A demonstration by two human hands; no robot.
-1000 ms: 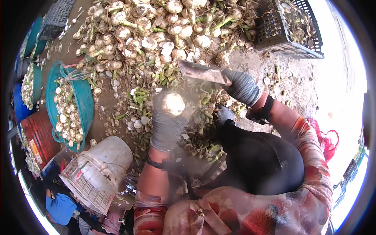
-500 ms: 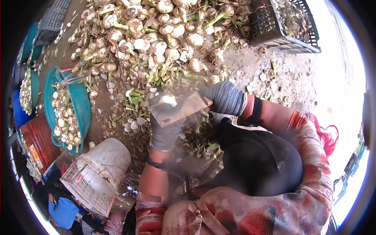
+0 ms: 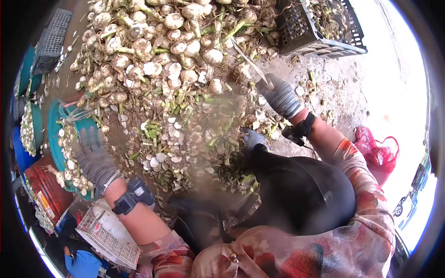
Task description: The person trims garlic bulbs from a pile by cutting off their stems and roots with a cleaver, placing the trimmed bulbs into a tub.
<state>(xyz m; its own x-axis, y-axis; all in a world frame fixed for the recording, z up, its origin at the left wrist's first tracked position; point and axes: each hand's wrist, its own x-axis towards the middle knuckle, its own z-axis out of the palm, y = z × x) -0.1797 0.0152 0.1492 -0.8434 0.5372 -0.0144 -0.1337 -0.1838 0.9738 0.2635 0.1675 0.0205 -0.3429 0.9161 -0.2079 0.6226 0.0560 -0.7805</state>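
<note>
My left hand (image 3: 95, 160), in a grey knitted glove, reaches out over the near side of the teal basin (image 3: 54, 111) of garlic. Its fingers are stretched and apart, a little blurred, with nothing seen in them. In my right hand (image 3: 280, 96), gloved too, is a knife (image 3: 249, 59), its blade seen nearly edge-on and slanting up towards the heap. Garlic bulbs (image 3: 174, 21) with stems and soil lie piled ahead of me. Cut green stems (image 3: 151, 131) and pale peelings (image 3: 157, 160) litter the ground between my hands.
A black crate (image 3: 320, 39) of scraps stands at the far right, beyond a red net bag (image 3: 378, 153). A white slatted basket (image 3: 111, 241) sits at the lower left, near a red container (image 3: 48, 185). Another person in a blue top (image 3: 83, 265) is behind it.
My left hand has left the knife and a whitish bulb and swung left over the basin, opening. My right hand moved up and right, turning the knife edge-on. The view has shifted slightly.
</note>
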